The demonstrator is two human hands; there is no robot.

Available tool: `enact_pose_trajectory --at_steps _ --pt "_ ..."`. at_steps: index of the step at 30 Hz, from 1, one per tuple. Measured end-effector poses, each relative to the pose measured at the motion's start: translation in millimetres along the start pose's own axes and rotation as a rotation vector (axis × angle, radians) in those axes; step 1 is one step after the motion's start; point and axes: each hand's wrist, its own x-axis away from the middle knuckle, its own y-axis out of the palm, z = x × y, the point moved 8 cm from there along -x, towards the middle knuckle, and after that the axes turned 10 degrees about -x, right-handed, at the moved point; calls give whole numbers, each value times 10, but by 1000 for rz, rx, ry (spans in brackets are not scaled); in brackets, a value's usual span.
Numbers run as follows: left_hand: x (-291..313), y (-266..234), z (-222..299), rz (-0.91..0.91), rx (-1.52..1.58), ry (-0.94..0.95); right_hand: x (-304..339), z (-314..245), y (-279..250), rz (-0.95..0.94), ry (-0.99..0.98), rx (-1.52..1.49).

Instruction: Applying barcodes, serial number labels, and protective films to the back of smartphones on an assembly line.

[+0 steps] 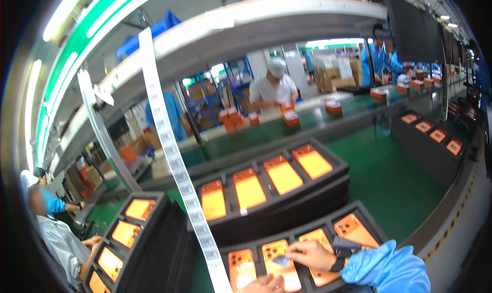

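Your orange phone lies in the black tray, beneath your right hand, whose fingers bunch at a small bluish piece; pinching, you cannot tell. Your left hand is at its lower left, grip unclear.

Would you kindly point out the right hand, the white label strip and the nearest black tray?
Right hand (314, 254): head view, its back.
Label strip (175, 161): head view, middle.
Nearest black tray (369, 221): head view, right rim.

Head-worn fisheye; faces down, ahead; right hand near.
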Motion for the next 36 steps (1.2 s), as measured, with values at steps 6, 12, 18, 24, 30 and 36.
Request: enact_pose_trajectory --at_steps 6,12,18,24,30,36 --pt "5 -329 60 55 33 55 -71 312 -50 48 205 -372" --pt "-46 -244 -120 134 161 9 -45 440 32 20 336 -614" --pt "-314 -20 -643 384 63 -329 41 469 -32 73 382 -713" --pt "-196 90 -1171 743 422 -695 68 265 199 -205 216 -164" --pt "-70 273 -1389 773 694 -848 -40 208 377 -349 109 143" --pt "-94 262 -1379 760 717 -846 -31 204 400 -366 59 164"
